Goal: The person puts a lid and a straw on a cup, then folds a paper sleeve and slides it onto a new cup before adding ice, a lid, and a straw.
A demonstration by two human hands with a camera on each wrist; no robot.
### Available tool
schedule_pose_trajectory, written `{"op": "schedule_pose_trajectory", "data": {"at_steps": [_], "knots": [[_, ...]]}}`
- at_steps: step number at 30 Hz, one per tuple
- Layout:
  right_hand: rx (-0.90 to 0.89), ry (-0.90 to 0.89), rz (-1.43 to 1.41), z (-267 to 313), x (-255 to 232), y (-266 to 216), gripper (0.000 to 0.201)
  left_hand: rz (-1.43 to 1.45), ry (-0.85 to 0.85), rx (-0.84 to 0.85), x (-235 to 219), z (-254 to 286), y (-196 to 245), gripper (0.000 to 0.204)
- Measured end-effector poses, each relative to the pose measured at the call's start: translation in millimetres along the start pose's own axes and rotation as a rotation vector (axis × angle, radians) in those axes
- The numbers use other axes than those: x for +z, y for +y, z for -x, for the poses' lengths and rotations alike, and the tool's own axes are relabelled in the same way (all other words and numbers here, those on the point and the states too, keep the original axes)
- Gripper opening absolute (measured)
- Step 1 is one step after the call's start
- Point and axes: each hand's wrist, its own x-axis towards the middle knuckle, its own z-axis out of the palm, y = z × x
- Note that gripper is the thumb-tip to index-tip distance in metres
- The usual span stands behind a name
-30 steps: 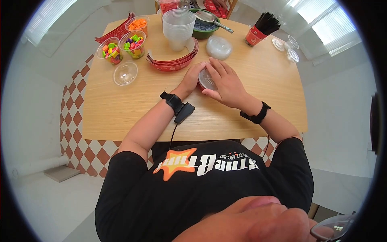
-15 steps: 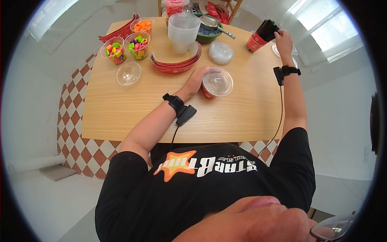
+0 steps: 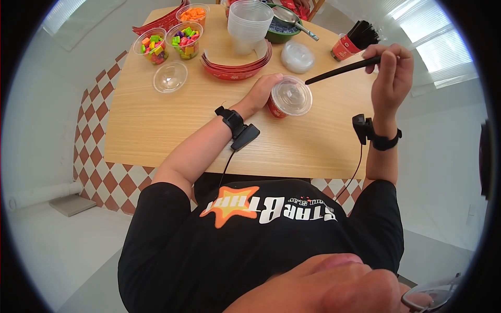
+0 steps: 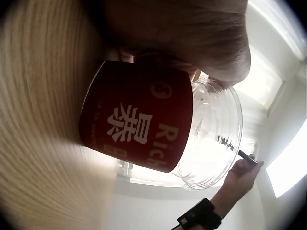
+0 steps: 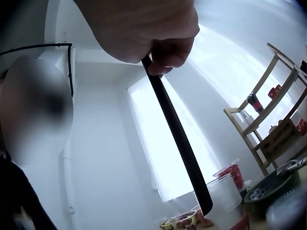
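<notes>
A clear lidded cup point(image 3: 291, 96) with a red sleeve point(image 4: 139, 117) stands upright on the table. My left hand point(image 3: 259, 95) grips its left side, and in the left wrist view the palm and fingers point(image 4: 192, 38) lie against it. Raised over the table's right side, my right hand point(image 3: 391, 78) pinches one end of a black straw point(image 3: 342, 70). The straw's other end points toward the lid, close to its right edge; whether it touches cannot be told. In the right wrist view the straw point(image 5: 180, 136) slants down from the fingers.
A red-sleeved cup point(image 3: 344, 48) of black straws stands at the back right. Domed lids point(image 3: 297, 57), stacked red sleeves point(image 3: 235, 70), clear cups point(image 3: 249, 23) and a green bowl point(image 3: 282, 35) are behind. Cups of colourful pieces point(image 3: 185, 41) and a flat lid point(image 3: 170, 77) lie left.
My right hand left the lid, reached to the straw holder and came back toward the cup with one black straw. My left hand has stayed at the cup.
</notes>
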Motion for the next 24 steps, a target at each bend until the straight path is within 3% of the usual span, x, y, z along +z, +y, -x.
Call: {"op": "schedule_pose_trajectory", "data": {"at_steps": [3, 8, 11, 12, 13, 15, 16, 19, 20, 24], "knots": [[0.059, -0.092, -0.060, 22, 25, 2, 0.014, 0.002, 0.015, -0.055, 1, 1, 1, 0.048], [0.201, -0.251, 0.171, 57, 51, 24, 0.021, -0.007, 0.038, -0.023, 0, 0, -2, 0.049], [0.353, -0.267, 0.014, 75, 59, 32, 0.019, -0.046, 0.047, -0.060, 3, 4, 5, 0.050], [0.418, -0.291, -0.008, 77, 52, 35, 0.051, -0.044, 0.049, -0.065, 2, 4, 3, 0.050], [0.422, -0.290, -0.012, 76, 51, 32, 0.051, -0.006, 0.022, -0.014, 3, 0, 0, 0.050], [0.244, -0.273, 0.291, 74, 48, 21, 0.103, 0.036, -0.006, 0.027, 1, -2, -5, 0.049], [0.397, -0.363, 0.269, 84, 47, 24, 0.138, 0.037, -0.010, 0.039, 0, -4, -5, 0.049], [0.421, -0.493, 0.302, 113, 57, 30, 0.134, 0.003, -0.047, 0.078, 2, -4, -6, 0.051], [0.568, -0.497, 0.225, 117, 57, 25, 0.130, -0.029, -0.078, 0.111, 3, -3, -7, 0.053], [0.616, -0.398, 0.250, 120, 31, 21, 0.122, -0.201, -0.074, 0.127, 0, -2, -4, 0.057]]}}
